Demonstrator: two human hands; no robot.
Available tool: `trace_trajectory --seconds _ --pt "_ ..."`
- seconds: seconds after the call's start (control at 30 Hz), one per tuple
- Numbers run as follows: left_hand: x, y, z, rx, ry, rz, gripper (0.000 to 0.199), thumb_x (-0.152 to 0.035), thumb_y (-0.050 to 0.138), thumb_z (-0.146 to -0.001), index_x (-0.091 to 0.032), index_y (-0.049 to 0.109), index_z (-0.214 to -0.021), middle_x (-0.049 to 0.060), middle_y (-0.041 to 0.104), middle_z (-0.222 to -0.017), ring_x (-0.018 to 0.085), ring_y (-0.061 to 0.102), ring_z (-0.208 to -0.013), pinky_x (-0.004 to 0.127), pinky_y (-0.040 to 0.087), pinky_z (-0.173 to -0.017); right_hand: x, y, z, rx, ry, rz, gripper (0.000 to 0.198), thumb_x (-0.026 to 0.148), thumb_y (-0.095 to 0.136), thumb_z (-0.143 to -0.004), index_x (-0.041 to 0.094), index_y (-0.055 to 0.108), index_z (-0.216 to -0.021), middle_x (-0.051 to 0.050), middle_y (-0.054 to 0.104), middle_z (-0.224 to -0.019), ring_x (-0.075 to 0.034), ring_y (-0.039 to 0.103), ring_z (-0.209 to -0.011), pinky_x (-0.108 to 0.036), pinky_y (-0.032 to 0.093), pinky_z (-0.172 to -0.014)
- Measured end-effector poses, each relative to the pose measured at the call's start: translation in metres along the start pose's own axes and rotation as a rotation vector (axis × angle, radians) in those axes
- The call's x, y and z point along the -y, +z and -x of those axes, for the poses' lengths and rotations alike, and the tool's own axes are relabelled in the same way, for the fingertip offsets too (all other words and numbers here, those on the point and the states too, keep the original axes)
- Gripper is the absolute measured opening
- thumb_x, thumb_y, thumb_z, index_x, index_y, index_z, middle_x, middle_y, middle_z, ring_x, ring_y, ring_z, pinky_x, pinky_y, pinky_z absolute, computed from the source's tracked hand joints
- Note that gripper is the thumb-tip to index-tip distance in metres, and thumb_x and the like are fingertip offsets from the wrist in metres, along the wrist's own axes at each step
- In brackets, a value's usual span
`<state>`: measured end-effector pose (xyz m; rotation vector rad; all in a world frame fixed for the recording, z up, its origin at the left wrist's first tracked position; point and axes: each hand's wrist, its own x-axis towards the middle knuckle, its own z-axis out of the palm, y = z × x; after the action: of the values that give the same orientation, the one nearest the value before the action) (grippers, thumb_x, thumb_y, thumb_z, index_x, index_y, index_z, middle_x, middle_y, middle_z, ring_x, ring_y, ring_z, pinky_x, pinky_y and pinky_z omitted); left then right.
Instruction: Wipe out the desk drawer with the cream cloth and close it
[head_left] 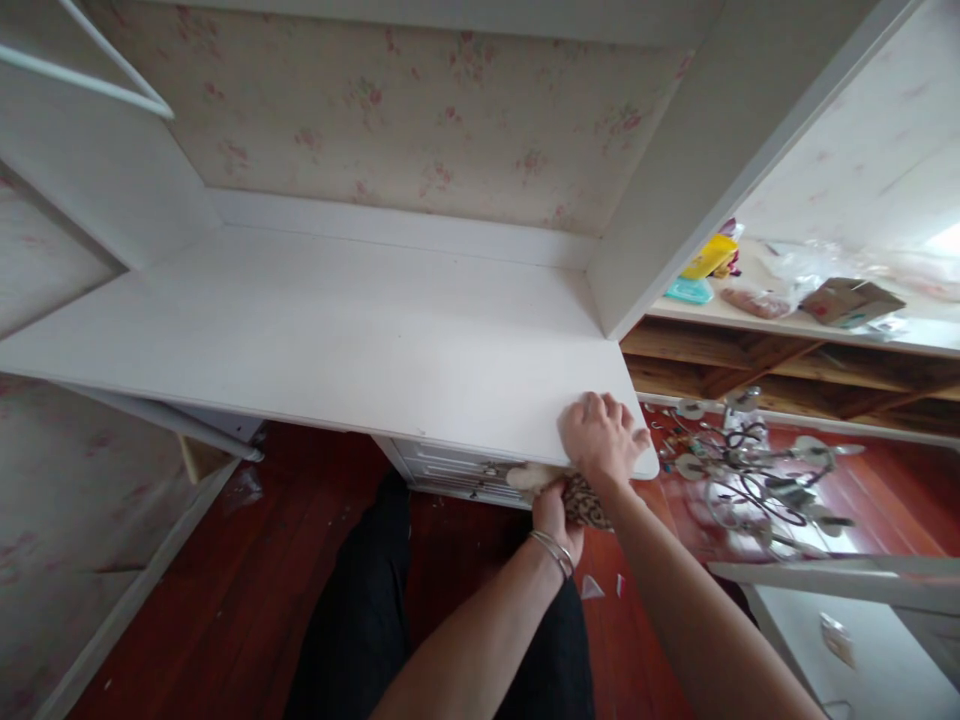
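Note:
My right hand [604, 436] lies flat near the right front corner of the white desktop [360, 320], its fingers spread and empty. Below the front edge, my left hand [557, 520], with bangles at the wrist, is closed on a leopard-print cloth [585, 502]. A cream, soft-looking part [534, 477] sticks out to the left of the hand, by the drawer front. Whether the two pieces are joined I cannot tell. White drawers [450, 470] with small knobs sit under the desktop, just left of the cloth.
A metal chandelier [757, 480] rests on the red wooden floor [247, 600] to the right. Behind it, a low shelf [795, 320] bears a cardboard box [851, 302], plastic bags and a yellow item [711, 257]. A white upright panel [705, 170] rises from the desktop's right end.

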<state>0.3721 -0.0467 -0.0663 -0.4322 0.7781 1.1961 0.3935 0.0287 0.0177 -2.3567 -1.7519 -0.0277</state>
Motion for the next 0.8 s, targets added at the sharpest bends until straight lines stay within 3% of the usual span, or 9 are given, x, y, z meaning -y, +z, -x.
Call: trace_trajectory --seconds 0.07,0.17,0.3,0.43,0.53,0.63,0.8 --pt "0.0 -0.01 -0.016 -0.062 0.04 0.008 0.01 -0.013 0.055 -0.078 -0.01 0.064 -0.081 0.011 0.069 -0.079 0.017 0.067 -0.067 0.028 0.053 -0.062 0.0 0.001 0.0 -0.01 -0.002 0.003 0.046 0.041 0.02 -0.095 0.028 0.054 -0.123 -0.008 0.047 -0.141 -0.028 0.036 -0.128 -0.059 0.024 -0.102" --pt "-0.02 -0.034 -0.033 -0.161 0.132 0.028 0.008 -0.011 0.054 -0.078 -0.012 0.062 -0.076 0.007 0.068 -0.071 0.016 0.066 -0.063 0.028 0.052 -0.064 0.0 0.002 -0.001 -0.024 -0.003 -0.005 0.045 0.042 0.021 -0.095 0.029 0.054 -0.122 -0.007 0.048 -0.139 -0.028 0.037 -0.127 -0.061 0.024 -0.102" --pt "-0.072 -0.068 -0.041 -0.291 0.311 0.045 0.006 -0.01 0.057 -0.075 -0.015 0.058 -0.072 0.001 0.064 -0.064 0.012 0.063 -0.058 0.025 0.051 -0.064 -0.001 0.002 -0.001 -0.016 0.003 -0.027 0.044 0.042 0.021 -0.095 0.029 0.055 -0.121 -0.007 0.048 -0.14 -0.029 0.036 -0.128 -0.063 0.023 -0.101" --pt "-0.131 -0.086 -0.029 -0.36 0.462 0.044 0.008 -0.007 0.059 -0.073 -0.015 0.057 -0.072 0.0 0.063 -0.063 0.013 0.062 -0.058 0.026 0.051 -0.062 -0.001 0.002 0.0 -0.018 0.003 -0.035 0.045 0.043 0.021 -0.095 0.028 0.055 -0.12 -0.007 0.048 -0.139 -0.028 0.037 -0.127 -0.062 0.024 -0.101" --pt "-0.167 -0.087 -0.009 -0.357 0.54 0.05 0.011 -0.004 0.057 -0.073 -0.014 0.06 -0.077 0.001 0.065 -0.066 0.013 0.064 -0.061 0.026 0.052 -0.065 -0.001 0.001 0.001 -0.02 -0.004 -0.036 0.044 0.043 0.021 -0.095 0.028 0.055 -0.119 -0.008 0.049 -0.137 -0.028 0.038 -0.125 -0.061 0.024 -0.101" --pt "-0.188 -0.081 0.019 -0.302 0.59 0.048 0.016 -0.003 0.057 -0.072 -0.013 0.063 -0.083 0.003 0.068 -0.073 0.015 0.066 -0.069 0.027 0.054 -0.069 0.0 0.0 0.001 -0.011 -0.003 -0.029 0.044 0.042 0.021 -0.094 0.027 0.055 -0.119 -0.008 0.05 -0.136 -0.028 0.037 -0.125 -0.061 0.024 -0.1" --pt "-0.182 -0.053 0.075 -0.154 0.595 0.031 0.021 -0.005 0.059 -0.072 -0.011 0.066 -0.09 0.007 0.071 -0.085 0.017 0.069 -0.078 0.028 0.056 -0.07 0.0 0.0 0.001 0.011 0.0 -0.021 0.044 0.039 0.022 -0.094 0.026 0.057 -0.116 -0.009 0.051 -0.132 -0.029 0.037 -0.125 -0.06 0.025 -0.099"
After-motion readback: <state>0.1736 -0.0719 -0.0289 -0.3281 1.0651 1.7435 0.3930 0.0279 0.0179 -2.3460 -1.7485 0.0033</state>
